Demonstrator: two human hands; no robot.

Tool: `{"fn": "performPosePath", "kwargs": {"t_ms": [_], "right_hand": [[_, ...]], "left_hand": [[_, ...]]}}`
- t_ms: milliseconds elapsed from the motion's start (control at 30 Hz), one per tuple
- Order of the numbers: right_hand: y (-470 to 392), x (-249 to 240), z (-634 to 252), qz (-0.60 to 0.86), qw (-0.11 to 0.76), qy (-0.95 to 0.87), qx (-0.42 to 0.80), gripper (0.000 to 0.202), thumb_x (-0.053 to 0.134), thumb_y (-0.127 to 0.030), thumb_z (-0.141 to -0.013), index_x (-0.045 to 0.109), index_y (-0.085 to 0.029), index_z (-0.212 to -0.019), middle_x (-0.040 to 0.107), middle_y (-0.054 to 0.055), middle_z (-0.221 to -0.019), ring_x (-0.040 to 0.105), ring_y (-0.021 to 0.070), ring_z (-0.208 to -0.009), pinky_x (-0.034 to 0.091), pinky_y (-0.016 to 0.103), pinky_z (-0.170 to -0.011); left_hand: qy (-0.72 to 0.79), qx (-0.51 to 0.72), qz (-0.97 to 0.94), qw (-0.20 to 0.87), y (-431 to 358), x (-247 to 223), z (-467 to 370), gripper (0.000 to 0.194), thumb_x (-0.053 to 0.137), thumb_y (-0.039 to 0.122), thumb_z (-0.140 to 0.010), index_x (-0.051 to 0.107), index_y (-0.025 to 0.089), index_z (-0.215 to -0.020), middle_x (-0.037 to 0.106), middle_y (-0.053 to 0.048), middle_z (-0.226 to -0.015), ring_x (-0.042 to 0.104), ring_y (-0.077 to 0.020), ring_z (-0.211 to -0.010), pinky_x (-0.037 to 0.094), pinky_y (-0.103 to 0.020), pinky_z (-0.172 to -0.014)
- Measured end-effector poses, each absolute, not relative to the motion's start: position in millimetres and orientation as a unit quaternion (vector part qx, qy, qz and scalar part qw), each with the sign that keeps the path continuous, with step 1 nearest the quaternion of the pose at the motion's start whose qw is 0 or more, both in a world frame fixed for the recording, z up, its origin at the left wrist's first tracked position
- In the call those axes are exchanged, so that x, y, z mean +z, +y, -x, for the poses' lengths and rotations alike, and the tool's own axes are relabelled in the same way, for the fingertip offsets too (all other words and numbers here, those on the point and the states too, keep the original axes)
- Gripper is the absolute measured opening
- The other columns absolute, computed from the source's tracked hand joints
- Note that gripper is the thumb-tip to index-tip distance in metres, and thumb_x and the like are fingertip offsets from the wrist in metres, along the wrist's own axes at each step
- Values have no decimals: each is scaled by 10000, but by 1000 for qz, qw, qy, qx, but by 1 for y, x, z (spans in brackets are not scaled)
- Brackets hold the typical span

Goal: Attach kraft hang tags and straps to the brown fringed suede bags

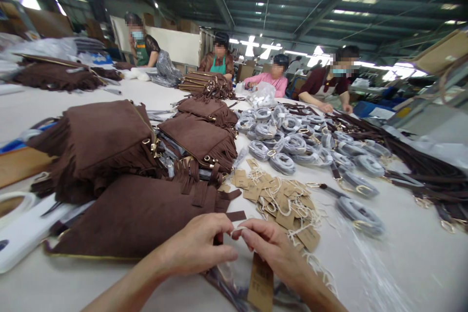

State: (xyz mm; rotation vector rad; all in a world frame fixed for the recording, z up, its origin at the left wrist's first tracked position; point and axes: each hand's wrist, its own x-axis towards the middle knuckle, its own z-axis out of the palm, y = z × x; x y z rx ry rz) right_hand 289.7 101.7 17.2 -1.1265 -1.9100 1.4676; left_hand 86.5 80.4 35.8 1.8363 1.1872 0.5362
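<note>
Your left hand (199,246) is half-curled, thumb and forefinger apart; I can't tell if it grips the white cord (239,228) between your hands, likely light, limp, best pinched. The tag (261,283), probably stiff card, is below; your right hand (274,248) pinches the cord.

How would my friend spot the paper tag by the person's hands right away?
On the big pale table, find the right hand at the bottom of the picture. The brown tag just below it is the one: it's apart from, and nearer than, the heap of tags.
</note>
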Motion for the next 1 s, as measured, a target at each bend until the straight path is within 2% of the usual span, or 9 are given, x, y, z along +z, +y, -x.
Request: {"fn": "performPosePath", "kwargs": {"t_ms": [33, 133, 300, 367, 500, 700, 800, 900, 1000], "right_hand": [[102, 17, -290, 412, 242, -699, 532, 341, 538, -469, -900, 718, -186, -836, 461, -36, -631, 401, 124, -589, 348, 254, -604], [105, 19, -294, 416, 243, -708, 516, 351, 526, -465, -904, 699, -179, -794, 472, -32, -627, 417, 127, -599, 354, 256, -607], [110, 26, -303, 419, 231, -735, 481, 303, 562, -444, -876, 700, -175, -845, 520, -22, -646, 450, 132, -608, 345, 254, -575], [108, 29, -299, 435, 229, -730, 475, 301, 558, -436, -876, 700, -175, -920, 539, -21, -647, 467, 131, -588, 352, 249, -555], [99, 29, -281, 430, 211, -679, 557, 363, 510, -425, -894, 652, -183, -1124, 606, -18, -656, 510, 128, -521, 385, 240, -505], [97, 20, -271, 439, 251, -742, 440, 170, 603, -281, -830, 724, -190, -755, 676, 6, -725, 574, 160, -713, 412, 274, -687], [98, 18, -274, 434, 217, -762, 429, 147, 598, -222, -812, 706, -186, -720, 649, -9, -698, 563, 148, -687, 399, 263, -670], [98, 17, -276, 442, 199, -760, 433, 146, 573, -210, -808, 679, -180, -712, 623, -15, -688, 541, 141, -671, 382, 253, -638], [97, 16, -277, 441, 193, -753, 448, 141, 557, -215, -801, 653, -179, -704, 586, -24, -662, 508, 133, -643, 366, 244, -606]], "left_hand": [[486, 224, -723, 436, 81, 34, -89, 102, 582, 235, -779, 664, 179, -799, 575, 33, -754, 525, -134, -722, 376, -216, -641], [509, 247, -676, 472, 83, 29, -92, 227, 555, 291, -824, 674, 150, -691, 537, 39, -638, 487, -122, -646, 329, -223, -581], [526, 284, -641, 481, 86, 27, -88, 133, 628, 231, -734, 675, 138, -652, 577, 34, -646, 511, -121, -642, 338, -218, -585], [535, 282, -650, 460, 85, 27, -89, 97, 631, 193, -710, 662, 143, -633, 586, 32, -655, 522, -122, -646, 341, -216, -591], [539, 278, -672, 425, 84, 26, -93, 143, 623, 162, -712, 601, 150, -571, 548, 42, -632, 498, -111, -628, 324, -211, -587], [528, 245, -700, 415, 85, 33, -85, 124, 643, 113, -717, 614, 154, -603, 562, 42, -650, 529, -112, -650, 348, -206, -597], [468, 187, -773, 385, 84, 35, -76, 143, 602, 58, -751, 661, 172, -687, 620, 19, -755, 576, -136, -771, 406, -208, -704], [428, 155, -818, 350, 83, 35, -70, 290, 538, -20, -759, 698, 198, -862, 648, -12, -943, 580, -164, -945, 423, -228, -846], [429, 130, -832, 327, 81, 35, -69, 341, 526, -37, -769, 701, 216, -916, 628, -19, -996, 565, -168, -973, 428, -235, -845]]}}
